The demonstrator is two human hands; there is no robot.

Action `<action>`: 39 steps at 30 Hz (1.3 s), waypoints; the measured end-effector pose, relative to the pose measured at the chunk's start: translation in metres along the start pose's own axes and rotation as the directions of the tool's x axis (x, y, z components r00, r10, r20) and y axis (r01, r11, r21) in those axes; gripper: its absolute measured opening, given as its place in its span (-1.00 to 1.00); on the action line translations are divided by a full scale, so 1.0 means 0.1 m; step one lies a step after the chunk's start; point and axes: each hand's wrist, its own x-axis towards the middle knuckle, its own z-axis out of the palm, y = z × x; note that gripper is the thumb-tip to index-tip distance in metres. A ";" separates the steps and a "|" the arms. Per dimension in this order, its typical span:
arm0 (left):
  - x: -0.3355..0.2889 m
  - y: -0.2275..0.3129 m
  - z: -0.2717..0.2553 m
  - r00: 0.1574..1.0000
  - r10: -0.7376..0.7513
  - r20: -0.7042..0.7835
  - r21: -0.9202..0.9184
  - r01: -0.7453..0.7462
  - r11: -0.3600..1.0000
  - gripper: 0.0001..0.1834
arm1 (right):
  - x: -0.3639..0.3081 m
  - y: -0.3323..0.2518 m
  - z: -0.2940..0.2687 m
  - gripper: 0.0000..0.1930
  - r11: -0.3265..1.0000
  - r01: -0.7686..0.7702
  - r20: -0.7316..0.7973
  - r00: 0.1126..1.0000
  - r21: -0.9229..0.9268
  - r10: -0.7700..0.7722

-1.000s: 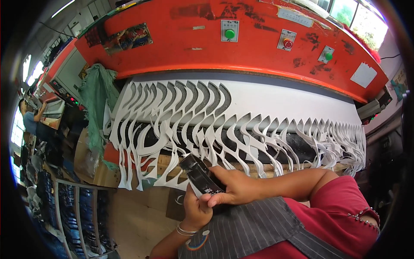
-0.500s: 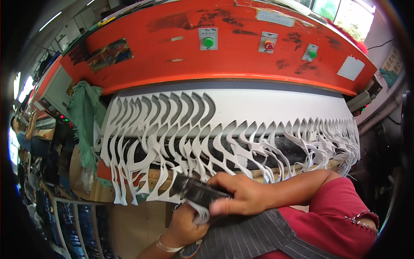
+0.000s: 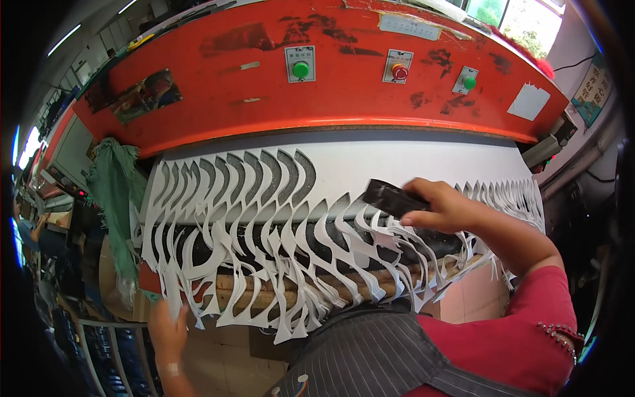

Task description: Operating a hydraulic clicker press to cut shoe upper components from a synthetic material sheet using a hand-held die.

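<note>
My right hand [image 3: 440,206] is closed around a black cutting die [image 3: 395,198], holding it over the white sheet material [image 3: 410,162]. Curved, leaf-shaped openings run through this sheet in rows, and thin layered strips [image 3: 331,264] hang from its near edge. At the lower left, my left hand [image 3: 168,331] is beside the ends of the hanging strips, one of which crosses in front of its fingers. Blur and that strip hide whether the fingers grip anything.
A large red press beam [image 3: 357,86] with green and red buttons spans the far side. Green cloth [image 3: 116,198] hangs at the left, above a metal rack [image 3: 112,324]. A wooden bar [image 3: 264,284] runs under the strips.
Both hands were together near my body, the left with a small stack of pale cut pieces. They have parted: the right carried the die forward and right, the left moved left. The view shifted slightly.
</note>
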 end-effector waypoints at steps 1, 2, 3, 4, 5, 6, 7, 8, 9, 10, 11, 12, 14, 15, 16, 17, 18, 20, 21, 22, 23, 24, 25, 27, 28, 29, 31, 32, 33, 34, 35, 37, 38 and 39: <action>0.17 -0.13 0.23 0.995 0.072 -0.072 0.031 -0.069 0.997 -0.65 | 0.20 0.10 0.06 -0.44 1.000 0.003 0.003 1.000 -0.008 -0.003; 0.37 -0.22 0.37 0.996 0.025 0.082 0.082 -0.032 0.996 -0.61 | 0.43 0.26 0.11 -0.44 0.950 0.218 0.039 0.976 -0.222 -0.215; 0.55 -0.26 0.49 0.971 -0.029 0.236 0.136 -0.003 0.991 -0.55 | 0.63 0.34 0.14 -0.43 0.812 0.414 0.121 0.908 -0.411 -0.402; 0.60 -0.24 0.59 0.964 -0.005 0.267 0.254 -0.065 0.965 -0.46 | 0.82 0.31 0.17 -0.47 0.822 0.401 0.203 0.916 -0.405 -0.347; 0.67 -0.17 0.64 0.954 0.020 0.298 0.362 -0.133 0.923 -0.36 | 1.01 0.42 0.21 -0.49 0.759 0.496 0.235 0.868 -0.422 -0.438; 0.81 0.00 0.66 0.954 0.026 0.298 0.359 -0.138 0.923 -0.36 | 1.21 0.57 0.26 -0.51 0.691 0.575 0.261 0.817 -0.438 -0.514; 0.94 0.26 0.69 0.983 0.098 0.154 0.312 -0.143 0.939 -0.30 | 1.37 0.64 0.31 -0.52 0.655 0.587 0.269 0.806 -0.475 -0.527; 1.09 0.51 0.73 0.987 0.162 0.004 0.264 -0.157 0.952 -0.24 | 1.52 0.71 0.37 -0.54 0.621 0.594 0.277 0.798 -0.511 -0.535; 1.14 0.65 0.67 0.991 0.132 0.003 0.114 -0.132 0.985 -0.23 | 1.68 0.65 0.45 -0.54 0.595 0.601 0.293 0.792 -0.534 -0.536; 1.27 0.80 0.75 0.993 0.119 0.020 -0.053 -0.117 0.992 -0.22 | 1.81 0.68 0.51 -0.54 0.595 0.602 0.299 0.791 -0.532 -0.534; 1.40 1.01 0.86 0.983 0.173 0.055 -0.122 -0.166 0.979 -0.21 | 1.92 0.72 0.56 -0.55 0.584 0.607 0.308 0.787 -0.539 -0.535; 1.49 1.21 0.99 0.971 0.221 0.090 -0.186 -0.202 0.962 -0.20 | 2.03 0.75 0.62 -0.55 0.573 0.619 0.321 0.778 -0.537 -0.540; 1.63 1.48 1.33 0.931 0.340 0.133 -0.237 -0.303 0.923 -0.19 | 2.15 0.74 0.68 -0.56 0.555 0.632 0.312 0.764 -0.541 -0.565; 1.70 1.64 1.52 0.923 0.355 0.149 -0.231 -0.317 0.920 -0.17 | 2.18 0.72 0.66 -0.56 0.508 0.662 0.311 0.728 -0.551 -0.611; 1.75 1.78 1.67 0.914 0.371 0.163 -0.225 -0.332 0.916 -0.16 | 2.21 0.73 0.66 -0.57 0.459 0.687 0.308 0.690 -0.563 -0.655; 1.78 1.88 1.81 0.915 0.367 0.168 -0.232 -0.326 0.917 -0.16 | 2.22 0.76 0.68 -0.54 0.439 0.679 0.324 0.696 -0.588 -0.641; 1.80 1.97 1.92 0.916 0.360 0.176 -0.242 -0.314 0.918 -0.17 | 2.24 0.80 0.70 -0.54 0.440 0.682 0.332 0.696 -0.584 -0.636; 1.82 2.06 2.17 0.917 0.350 0.191 -0.267 -0.295 0.918 -0.17 | 2.24 0.89 0.75 -0.34 0.498 0.628 0.156 0.700 -0.598 -0.697; 1.82 2.07 2.27 0.924 0.346 0.162 -0.273 -0.295 0.916 -0.22 | 2.23 0.93 0.79 -0.34 0.499 0.631 0.166 0.703 -0.594 -0.691; 1.82 2.06 2.36 0.929 0.346 0.133 -0.279 -0.300 0.912 -0.27 | 2.19 0.96 0.84 -0.21 0.699 0.471 0.001 0.829 -0.539 -0.559; 1.83 2.01 2.44 0.927 0.373 0.029 -0.315 -0.346 0.884 -0.34 | 2.18 0.97 0.88 -0.07 0.851 0.284 -0.148 0.913 -0.441 -0.381; 1.82 1.96 2.51 0.929 0.367 0.032 -0.320 -0.339 0.885 -0.34 | 2.21 1.04 0.93 -0.07 0.851 0.285 -0.140 0.915 -0.441 -0.379; 1.83 1.96 2.54 0.925 0.381 0.008 -0.352 -0.354 0.866 -0.36 | 2.21 1.12 0.95 0.03 0.894 0.250 -0.160 0.931 -0.371 -0.327; 1.87 1.96 2.59 0.920 0.390 -0.016 -0.390 -0.365 0.845 -0.38 | 2.24 1.25 0.97 0.12 0.930 0.210 -0.171 0.948 -0.303 -0.269; 1.88 1.95 2.60 0.923 0.384 -0.010 -0.419 -0.352 0.837 -0.41 | 2.25 1.25 0.97 0.14 0.932 0.209 -0.158 0.952 -0.294 -0.264; 1.89 1.94 2.60 0.926 0.377 -0.005 -0.447 -0.339 0.828 -0.44 | 2.26 1.24 0.97 0.17 0.935 0.209 -0.146 0.955 -0.287 -0.259; 1.91 1.92 2.59 0.924 0.383 0.002 -0.458 -0.340 0.821 -0.45 | 2.26 1.20 0.99 0.16 0.934 0.203 -0.150 0.955 -0.293 -0.255; 1.92 1.92 2.59 0.920 0.392 0.005 -0.462 -0.345 0.817 -0.47 | 2.27 1.19 0.99 0.16 0.934 0.201 -0.161 0.953 -0.296 -0.256; 1.93 1.91 2.60 0.921 0.389 0.012 -0.463 -0.340 0.819 -0.47 | 2.28 1.24 1.01 0.16 0.926 0.216 -0.167 0.946 -0.308 -0.276; 1.92 1.89 2.60 0.922 0.387 0.008 -0.468 -0.339 0.816 -0.47 | 2.28 1.24 1.03 0.16 0.925 0.214 -0.165 0.947 -0.315 -0.276; 1.92 1.88 2.60 0.921 0.389 0.019 -0.467 -0.336 0.818 -0.48 | 2.28 1.24 1.04 0.15 0.929 0.211 -0.165 0.949 -0.304 -0.269; 1.93 1.88 2.59 0.923 0.384 0.032 -0.460 -0.328 0.825 -0.48 | 2.29 1.21 1.04 0.15 0.938 0.198 -0.160 0.955 -0.284 -0.250; 1.93 1.88 2.59 0.924 0.382 0.028 -0.464 -0.326 0.824 -0.48 | 2.30 1.22 1.03 0.15 0.936 0.198 -0.157 0.955 -0.290 -0.251; 1.94 1.89 2.60 0.924 0.381 0.028 -0.455 -0.327 0.828 -0.48 | 2.31 1.23 1.03 0.15 0.934 0.203 -0.159 0.953 -0.293 -0.257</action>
